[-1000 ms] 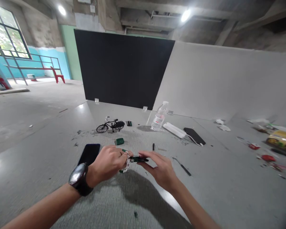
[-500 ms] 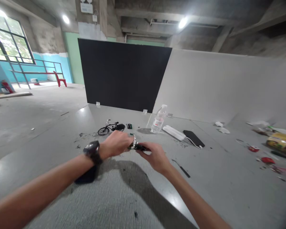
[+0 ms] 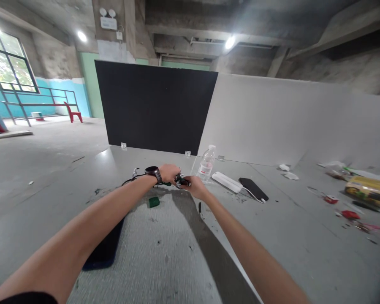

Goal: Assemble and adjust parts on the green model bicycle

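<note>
My left hand [image 3: 169, 173], with a black watch on its wrist, and my right hand [image 3: 194, 188] are stretched far out over the grey table [image 3: 177, 261]. Between them they grip a small green and black model part [image 3: 180, 182] with a silvery wheel. Behind my left wrist a small black model bicycle [image 3: 133, 176] is mostly hidden. A small green block [image 3: 153, 202] lies just below my left forearm.
A dark phone [image 3: 104, 251] lies under my left arm. A water bottle [image 3: 206, 163], a white power strip [image 3: 227, 182] and a black phone [image 3: 252, 188] sit to the right. A thin black stick [image 3: 199, 207] lies near my right forearm. Snack packets and scraps [image 3: 365, 192] lie at the far right.
Both hands have moved away from me across the table, carrying the small part toward the model bicycle. My arms are now nearly straight, and the green block has come back into sight.
</note>
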Motion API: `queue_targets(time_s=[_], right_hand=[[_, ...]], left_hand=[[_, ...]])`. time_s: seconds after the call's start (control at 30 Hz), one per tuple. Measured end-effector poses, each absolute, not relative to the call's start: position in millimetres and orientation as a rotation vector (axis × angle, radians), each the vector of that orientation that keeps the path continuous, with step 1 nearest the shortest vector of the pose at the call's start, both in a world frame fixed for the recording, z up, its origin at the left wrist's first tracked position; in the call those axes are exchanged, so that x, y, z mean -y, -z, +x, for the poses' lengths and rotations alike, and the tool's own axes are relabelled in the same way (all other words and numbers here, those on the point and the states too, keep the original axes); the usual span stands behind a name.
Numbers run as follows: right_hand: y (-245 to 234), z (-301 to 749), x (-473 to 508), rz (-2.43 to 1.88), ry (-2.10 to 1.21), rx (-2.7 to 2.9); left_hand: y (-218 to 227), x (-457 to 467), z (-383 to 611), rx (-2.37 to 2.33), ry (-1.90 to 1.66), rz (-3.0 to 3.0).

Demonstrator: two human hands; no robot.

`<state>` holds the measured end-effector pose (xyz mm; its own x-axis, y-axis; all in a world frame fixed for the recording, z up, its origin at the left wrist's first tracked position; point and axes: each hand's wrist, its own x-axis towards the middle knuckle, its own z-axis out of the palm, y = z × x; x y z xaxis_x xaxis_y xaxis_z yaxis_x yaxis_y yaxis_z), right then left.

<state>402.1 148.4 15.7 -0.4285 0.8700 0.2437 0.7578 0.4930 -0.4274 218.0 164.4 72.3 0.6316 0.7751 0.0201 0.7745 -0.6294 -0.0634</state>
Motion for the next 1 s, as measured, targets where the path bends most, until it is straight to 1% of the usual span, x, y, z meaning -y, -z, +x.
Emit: queue_targets(time_s=[0.4, 0.73, 1.0], right_hand=[[-6, 424, -159, -1.347, -0.374, 2.393], [-15, 419, -173, -1.384, -0.346, 2.500], [-21, 414, -173, -1.384, -0.318, 2.558]], left_hand=[[-44, -170, 230, 1.505, 0.084, -2.819], [-59, -159, 225, 1.560, 0.150, -2.864], [-61, -175, 209, 1.655, 0.085, -2.911]])
